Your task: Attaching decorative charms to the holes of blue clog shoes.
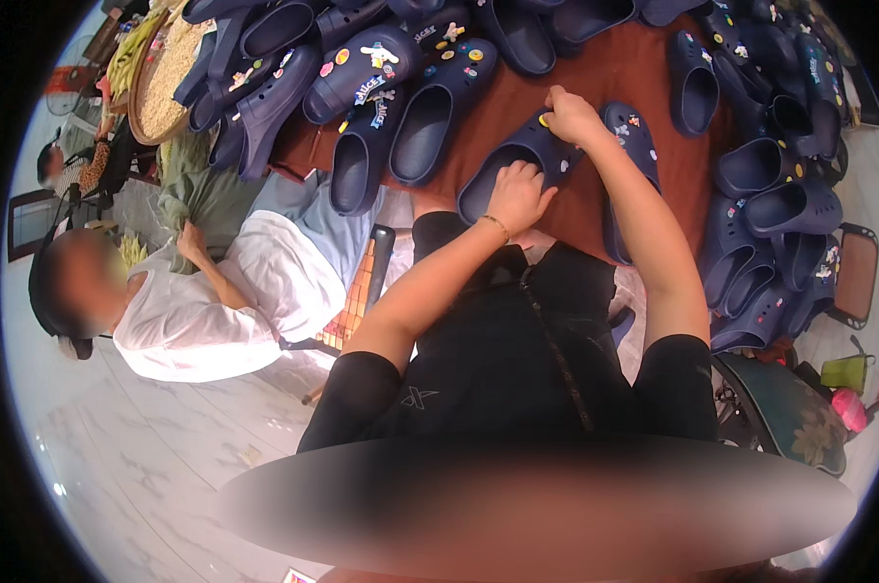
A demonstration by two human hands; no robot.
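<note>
A navy blue clog (503, 160) lies on the brown cloth in front of me, with small colourful charms on its toe. My left hand (519, 199) is at its foot opening, fingers curled over the edge. The toe end is under my right hand (573, 119), whose fingers are bent around it beside a yellow charm; the fingertips are partly hidden. Just right of it lies a second navy clog (634, 146) with charms, partly covered by my right forearm.
The brown cloth (585, 73) covers the table. Many navy clogs (444, 112) crowd its left and far side, and more clogs (779, 209) are heaped at the right. At the left, a person in a white top (206, 321) sits beside a round tray of pale grains (172, 78).
</note>
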